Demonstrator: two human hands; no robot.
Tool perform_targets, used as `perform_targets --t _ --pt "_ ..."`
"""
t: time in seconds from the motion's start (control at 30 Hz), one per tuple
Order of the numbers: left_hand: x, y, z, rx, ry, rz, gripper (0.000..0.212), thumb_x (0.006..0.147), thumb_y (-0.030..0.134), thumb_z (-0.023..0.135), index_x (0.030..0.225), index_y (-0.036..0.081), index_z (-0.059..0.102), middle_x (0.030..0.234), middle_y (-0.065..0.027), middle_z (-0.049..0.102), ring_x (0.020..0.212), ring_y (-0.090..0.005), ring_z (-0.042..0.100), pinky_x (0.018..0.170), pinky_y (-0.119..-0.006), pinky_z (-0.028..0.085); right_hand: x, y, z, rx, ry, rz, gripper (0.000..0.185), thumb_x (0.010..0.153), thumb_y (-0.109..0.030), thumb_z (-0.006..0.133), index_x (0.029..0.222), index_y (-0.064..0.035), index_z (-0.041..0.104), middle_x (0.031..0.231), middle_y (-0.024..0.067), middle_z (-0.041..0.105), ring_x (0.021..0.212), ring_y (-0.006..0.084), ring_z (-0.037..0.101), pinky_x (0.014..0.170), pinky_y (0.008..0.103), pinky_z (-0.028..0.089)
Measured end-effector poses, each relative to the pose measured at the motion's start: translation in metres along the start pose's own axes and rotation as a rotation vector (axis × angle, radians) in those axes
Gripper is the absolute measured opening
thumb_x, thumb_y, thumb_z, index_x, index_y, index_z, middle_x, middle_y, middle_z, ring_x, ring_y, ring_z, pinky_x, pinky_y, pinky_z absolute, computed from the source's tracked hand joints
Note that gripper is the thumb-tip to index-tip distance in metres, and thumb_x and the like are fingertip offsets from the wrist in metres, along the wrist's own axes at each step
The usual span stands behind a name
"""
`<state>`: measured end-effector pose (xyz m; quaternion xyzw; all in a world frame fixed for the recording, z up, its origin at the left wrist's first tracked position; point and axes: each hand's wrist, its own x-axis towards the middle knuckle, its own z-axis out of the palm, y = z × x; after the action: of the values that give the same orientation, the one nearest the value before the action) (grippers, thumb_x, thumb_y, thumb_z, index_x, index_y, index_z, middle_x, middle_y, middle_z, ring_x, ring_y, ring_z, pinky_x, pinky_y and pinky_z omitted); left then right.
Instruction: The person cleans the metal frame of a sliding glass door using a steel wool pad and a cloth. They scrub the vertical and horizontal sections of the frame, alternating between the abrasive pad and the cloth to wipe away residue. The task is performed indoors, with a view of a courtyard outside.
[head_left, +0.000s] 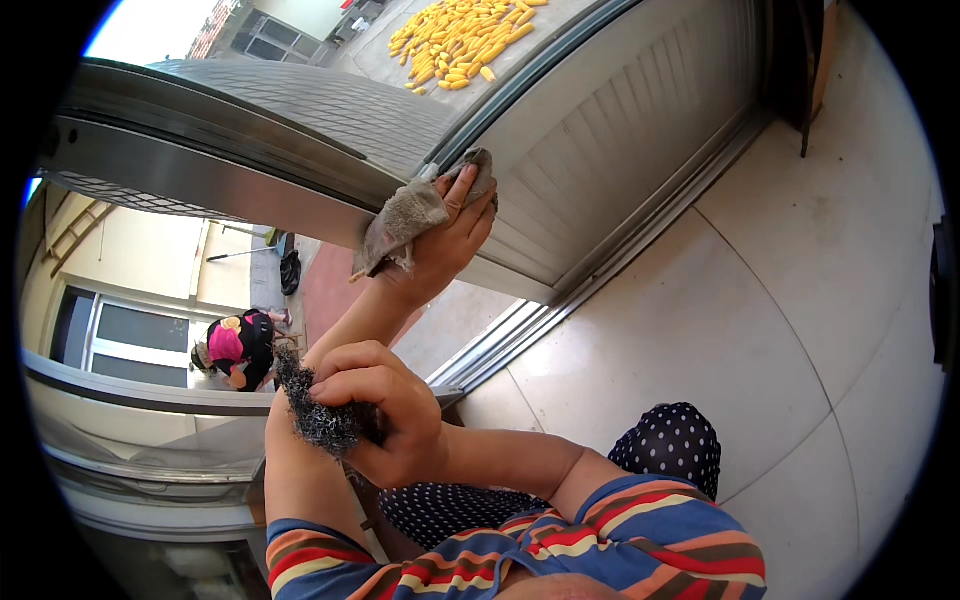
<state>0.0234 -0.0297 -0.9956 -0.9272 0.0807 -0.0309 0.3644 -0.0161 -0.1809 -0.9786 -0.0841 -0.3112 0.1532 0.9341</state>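
Note:
My left hand (450, 232) is raised and presses a worn grey-brown cloth (409, 214) against the metal frame of a sliding door (300, 184). The cloth is bunched over the corner where the frame meets the glass edge strip, and part of it hangs by the wrist. My right hand (397, 416) is lower, in front of my left forearm, closed around a dark tangled pad of steel wool (326, 424). The pad sticks out past the thumb and fingers towards the left. The grey ribbed lower door panel (622, 142) lies to the right of the cloth.
The metal door track (487, 341) runs along the pale tiled floor (660, 337). A dark wooden piece of furniture (799, 67) stands upper right. Outside, corn cobs (465, 37) lie on the ground, and another person (240, 345) bends over near a window.

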Motion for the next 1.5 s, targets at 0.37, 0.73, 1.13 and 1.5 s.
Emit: perform_targets --t 0.37,0.73,1.13,1.5 --pt "0.132 -0.029 -0.013 0.112 0.074 0.197 0.022 0.077 0.010 0.058 0.098 0.004 0.059 0.125 -0.0108 0.056 0.131 -0.0344 0.039 0.108 -0.049 0.033 0.059 -0.045 -0.018 0.092 0.087 -0.054 0.039 0.074 0.007 0.065 0.109 -0.0018 0.052 0.108 0.0172 0.052 0.092 0.0212 0.055 0.079 0.0294 0.045" --pt "0.312 -0.074 -0.044 0.388 0.202 0.346 0.029 0.077 0.016 0.061 0.103 0.006 0.060 0.122 -0.0127 0.057 0.123 -0.0313 0.048 0.105 -0.043 0.036 0.124 -0.069 -0.045 0.055 0.305 -0.103 0.037 0.076 0.005 0.064 0.110 0.0006 0.049 0.111 0.0203 0.051 0.093 0.0198 0.055 0.082 0.0298 0.046" --pt "0.401 -0.078 -0.073 0.093 0.179 0.397 0.016 0.073 0.004 0.056 0.083 0.007 0.068 0.092 -0.0085 0.062 0.105 -0.0264 0.050 0.092 -0.034 0.042 0.127 -0.083 -0.086 0.149 0.726 -0.096 0.043 0.083 -0.004 0.065 0.117 -0.0040 0.038 0.121 0.0181 0.044 0.105 0.0220 0.052 0.092 0.0338 0.044" --pt "0.254 -0.038 0.001 0.184 -0.055 0.183 0.026 0.076 0.010 0.054 0.101 0.009 0.060 0.118 -0.0053 0.056 0.127 -0.0224 0.042 0.114 -0.037 0.024 0.093 -0.100 -0.083 0.331 0.871 -0.230 0.028 0.090 -0.012 0.054 0.116 -0.0027 0.048 0.113 0.0173 0.056 0.094 0.0258 0.059 0.085 0.0420 0.051"
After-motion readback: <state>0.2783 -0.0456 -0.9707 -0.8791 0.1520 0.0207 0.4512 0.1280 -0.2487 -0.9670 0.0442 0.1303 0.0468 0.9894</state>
